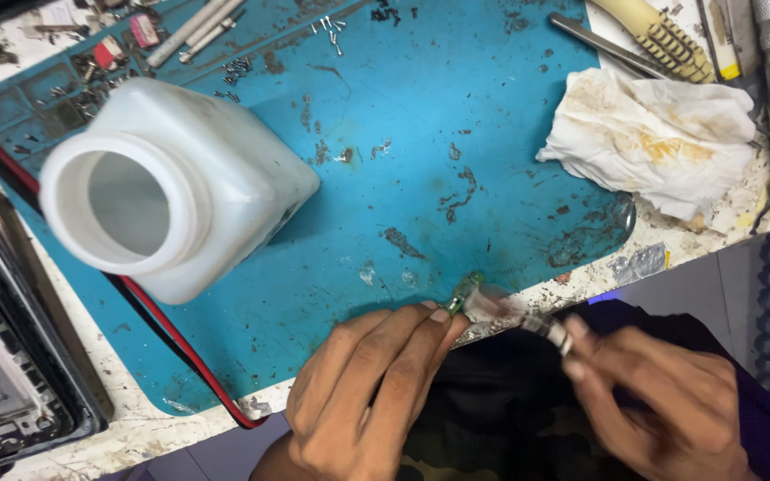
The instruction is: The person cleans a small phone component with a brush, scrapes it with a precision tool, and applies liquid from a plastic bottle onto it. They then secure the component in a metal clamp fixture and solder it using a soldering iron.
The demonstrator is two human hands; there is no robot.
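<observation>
Green part (465, 290), small and partly blurred, is pinched by the left hand (367, 392) at the blue mat's (421, 134) near edge, steadied for a brush (528, 319) gripped by the right hand (661, 401); an open white jar (171, 187) is laid alongside.
</observation>
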